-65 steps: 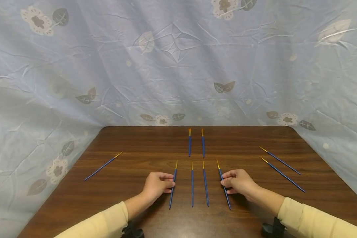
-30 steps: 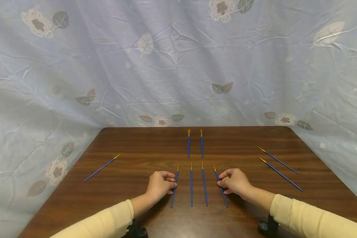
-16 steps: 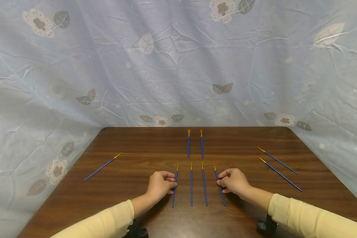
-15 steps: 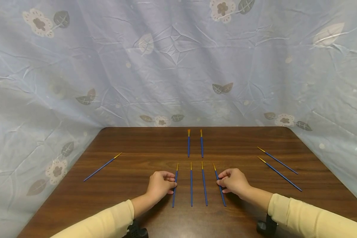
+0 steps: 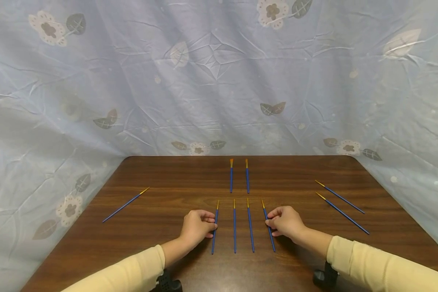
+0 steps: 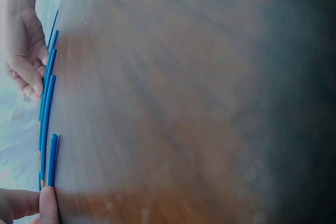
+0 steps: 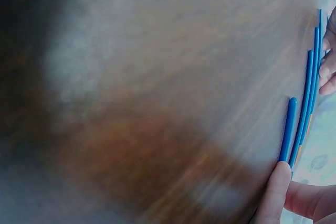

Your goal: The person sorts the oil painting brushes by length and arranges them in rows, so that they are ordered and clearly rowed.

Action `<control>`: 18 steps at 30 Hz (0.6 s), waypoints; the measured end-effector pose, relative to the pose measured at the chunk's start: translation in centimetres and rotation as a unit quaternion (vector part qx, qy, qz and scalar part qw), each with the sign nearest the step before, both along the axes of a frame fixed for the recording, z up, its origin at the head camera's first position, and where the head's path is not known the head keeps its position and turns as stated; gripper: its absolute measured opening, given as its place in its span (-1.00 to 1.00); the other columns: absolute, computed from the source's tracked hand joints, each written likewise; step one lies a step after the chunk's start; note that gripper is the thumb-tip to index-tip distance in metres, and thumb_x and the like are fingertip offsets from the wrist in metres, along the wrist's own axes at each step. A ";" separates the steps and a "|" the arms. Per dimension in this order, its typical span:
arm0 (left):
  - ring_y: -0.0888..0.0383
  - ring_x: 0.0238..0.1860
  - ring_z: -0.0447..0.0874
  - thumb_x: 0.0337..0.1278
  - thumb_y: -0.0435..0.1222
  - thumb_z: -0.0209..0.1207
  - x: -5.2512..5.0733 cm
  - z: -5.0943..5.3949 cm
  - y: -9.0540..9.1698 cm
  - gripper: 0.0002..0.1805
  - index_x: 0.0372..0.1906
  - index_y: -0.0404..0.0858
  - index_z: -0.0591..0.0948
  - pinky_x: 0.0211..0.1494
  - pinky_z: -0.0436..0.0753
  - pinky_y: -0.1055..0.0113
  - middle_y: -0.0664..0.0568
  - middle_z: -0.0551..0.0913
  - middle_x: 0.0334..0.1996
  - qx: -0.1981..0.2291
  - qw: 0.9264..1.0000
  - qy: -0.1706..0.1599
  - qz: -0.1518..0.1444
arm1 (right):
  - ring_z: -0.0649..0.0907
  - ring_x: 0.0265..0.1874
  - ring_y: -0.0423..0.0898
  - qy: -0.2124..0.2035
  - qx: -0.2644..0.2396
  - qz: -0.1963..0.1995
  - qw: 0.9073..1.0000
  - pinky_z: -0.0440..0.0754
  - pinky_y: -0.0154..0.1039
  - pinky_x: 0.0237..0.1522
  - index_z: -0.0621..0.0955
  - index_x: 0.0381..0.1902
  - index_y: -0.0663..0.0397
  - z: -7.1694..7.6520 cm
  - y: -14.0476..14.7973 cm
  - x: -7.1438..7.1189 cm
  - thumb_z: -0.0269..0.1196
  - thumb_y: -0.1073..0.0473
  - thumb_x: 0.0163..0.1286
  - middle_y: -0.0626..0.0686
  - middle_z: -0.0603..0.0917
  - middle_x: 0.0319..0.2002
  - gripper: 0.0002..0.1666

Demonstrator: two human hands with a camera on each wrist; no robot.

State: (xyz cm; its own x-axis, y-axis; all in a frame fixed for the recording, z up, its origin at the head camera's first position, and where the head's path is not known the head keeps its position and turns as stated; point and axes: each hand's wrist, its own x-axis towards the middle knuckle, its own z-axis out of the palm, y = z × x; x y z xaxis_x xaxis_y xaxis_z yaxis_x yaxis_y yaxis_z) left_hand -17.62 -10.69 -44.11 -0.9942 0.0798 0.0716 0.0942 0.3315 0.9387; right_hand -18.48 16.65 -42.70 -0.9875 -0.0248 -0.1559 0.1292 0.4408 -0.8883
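My left hand (image 5: 196, 226) pinches a thin blue paintbrush (image 5: 213, 242) between thumb and fingers at the left end of a row on the table. At the row's right end, my right hand (image 5: 287, 222) pinches another paintbrush (image 5: 271, 240), its tip leaning left. Between them lie two more paintbrushes, a left one (image 5: 235, 231) and a right one (image 5: 250, 231), untouched, tips pointing away. The held brush's blue handle end (image 6: 53, 156) sticks out past the fingertips in the left wrist view. Likewise, the right wrist view shows a handle end (image 7: 288, 129) above the thumb.
Two wider flat-tipped brushes, one (image 5: 231, 178) beside the other (image 5: 247, 178), lie farther back. A slanted brush (image 5: 125, 205) lies on the left; two slanted brushes, an upper (image 5: 341, 197) and a lower (image 5: 344, 215), on the right. A floral curtain (image 5: 219, 89) borders the wooden table (image 5: 168, 174).
Both held paintbrushes have shifted inward toward the middle pair, the right one farther to the left. They now stand somewhat straighter. In the last half second only the right brush's lower end edges left.
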 end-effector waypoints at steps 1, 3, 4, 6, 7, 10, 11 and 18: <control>0.11 -0.48 0.70 -0.09 -0.62 0.31 0.0 0.0 0.0 -0.79 -0.24 -0.53 0.65 -0.51 0.71 0.30 -0.08 0.67 -0.44 0.000 1.000 0.000 0.001 | 0.63 -0.46 -0.06 -0.001 0.000 -0.001 1.000 0.72 -0.20 -0.47 0.59 -0.22 0.42 0.0 0.0 0.0 0.26 0.46 0.24 0.16 0.63 -0.38 -0.86; 0.12 -0.49 0.70 -0.08 -0.61 0.31 -0.1 0.0 0.1 -0.79 -0.24 -0.52 0.65 -0.51 0.71 0.31 -0.07 0.67 -0.45 0.000 1.000 -0.001 0.003 | 0.63 -0.46 -0.06 -0.001 0.000 -0.003 1.000 0.72 -0.20 -0.48 0.59 -0.23 0.42 0.0 0.0 -0.1 0.26 0.46 0.24 0.16 0.63 -0.38 -0.87; 0.13 -0.49 0.69 -0.07 -0.61 0.31 -0.1 0.0 0.1 -0.80 -0.24 -0.52 0.65 -0.52 0.71 0.31 -0.07 0.67 -0.45 0.000 1.000 -0.002 0.005 | 0.63 -0.45 -0.06 -0.002 0.001 -0.003 1.000 0.72 -0.21 -0.48 0.59 -0.23 0.42 0.0 -0.1 -0.1 0.26 0.46 0.24 0.16 0.63 -0.39 -0.87; 0.14 -0.49 0.69 -0.07 -0.61 0.31 -0.1 0.0 0.1 -0.80 -0.25 -0.52 0.65 -0.52 0.70 0.32 -0.06 0.67 -0.46 -0.001 1.000 -0.002 0.007 | 0.63 -0.44 -0.05 -0.002 0.003 -0.002 1.000 0.72 -0.21 -0.48 0.59 -0.23 0.42 0.0 -0.1 0.0 0.25 0.46 0.25 0.16 0.63 -0.38 -0.88; 0.14 -0.50 0.69 -0.06 -0.61 0.31 -0.1 0.0 0.1 -0.81 -0.25 -0.52 0.65 -0.52 0.70 0.32 -0.06 0.66 -0.46 -0.001 1.000 -0.002 0.008 | 0.63 -0.43 -0.05 -0.003 0.003 -0.003 1.000 0.72 -0.21 -0.48 0.59 -0.23 0.42 0.0 -0.1 0.0 0.25 0.47 0.25 0.16 0.63 -0.38 -0.88; 0.13 -0.50 0.69 -0.07 -0.61 0.30 -0.1 -0.1 0.1 -0.81 -0.25 -0.52 0.65 -0.53 0.70 0.30 -0.07 0.67 -0.46 0.001 1.000 0.000 0.011 | 0.63 -0.42 -0.04 -0.004 0.003 -0.002 1.000 0.72 -0.22 -0.48 0.58 -0.23 0.42 0.2 -0.1 0.1 0.24 0.46 0.26 0.17 0.62 -0.38 -0.88; 0.12 -0.50 0.69 -0.07 -0.61 0.30 -0.1 -0.1 0.1 -0.81 -0.25 -0.53 0.65 -0.53 0.71 0.29 -0.07 0.67 -0.46 0.002 1.000 0.000 0.011 | 0.63 -0.42 -0.04 -0.004 0.003 -0.001 1.000 0.72 -0.21 -0.47 0.58 -0.23 0.42 0.2 -0.1 0.1 0.24 0.46 0.27 0.17 0.62 -0.37 -0.88; 0.12 -0.47 0.70 -0.06 -0.61 0.29 -0.1 -0.1 0.2 -0.80 -0.24 -0.53 0.65 -0.52 0.70 0.31 -0.06 0.67 -0.45 0.007 1.000 -0.004 0.013 | 0.62 -0.42 -0.05 -0.004 0.000 0.005 1.000 0.72 -0.20 -0.46 0.57 -0.22 0.44 0.4 -0.1 0.2 0.24 0.46 0.27 0.18 0.62 -0.37 -0.87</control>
State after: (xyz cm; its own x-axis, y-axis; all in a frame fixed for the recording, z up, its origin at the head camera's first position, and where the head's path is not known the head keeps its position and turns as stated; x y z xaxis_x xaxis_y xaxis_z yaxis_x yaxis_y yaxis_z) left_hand -17.68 -10.53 -44.18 -0.9966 0.0520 0.0636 0.0770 0.3202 0.9442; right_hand -18.31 16.52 -42.29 -0.9861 -0.0341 -0.1628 0.1313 0.4412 -0.8877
